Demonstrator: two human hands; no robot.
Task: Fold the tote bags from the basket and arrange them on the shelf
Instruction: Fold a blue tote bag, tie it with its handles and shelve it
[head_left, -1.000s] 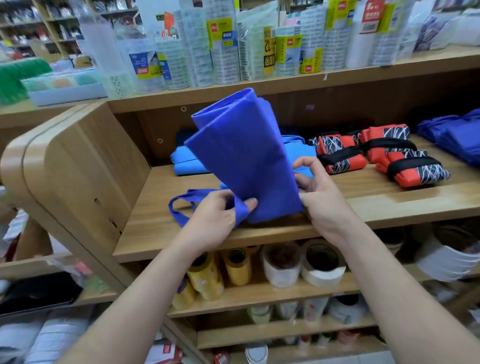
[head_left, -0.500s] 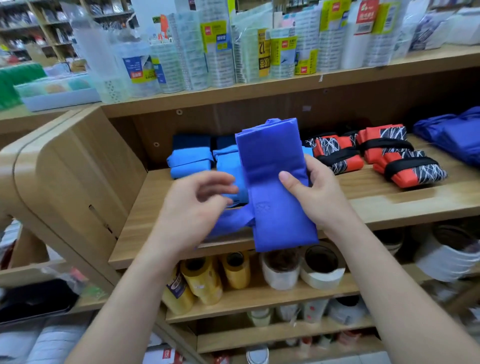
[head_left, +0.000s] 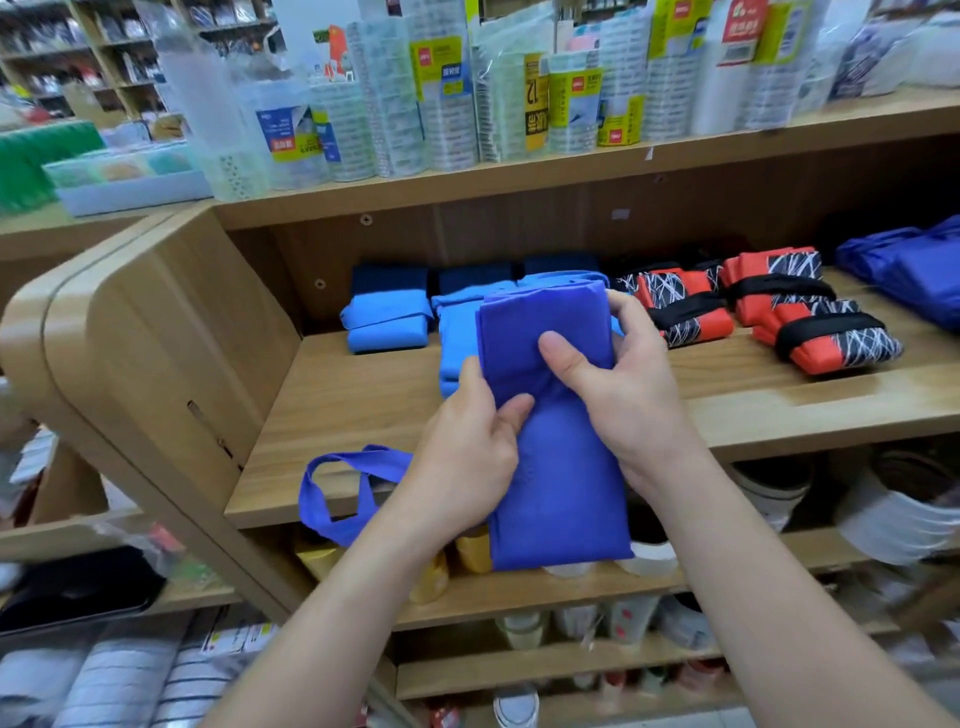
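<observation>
Both left hand (head_left: 467, 457) and right hand (head_left: 623, 395) gripping folded tote bag (head_left: 561, 499), folded bags (head_left: 387, 327) on shelf (head_left: 353, 415)

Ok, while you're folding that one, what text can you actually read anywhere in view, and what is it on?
"12", rotated, on the yellow and black label of a clear pack on the upper shelf.
Yellow label, blue label, red label: print too blurred to read.
Blue tote bag, light blue folded bags, red patterned bags: no text visible.
</observation>
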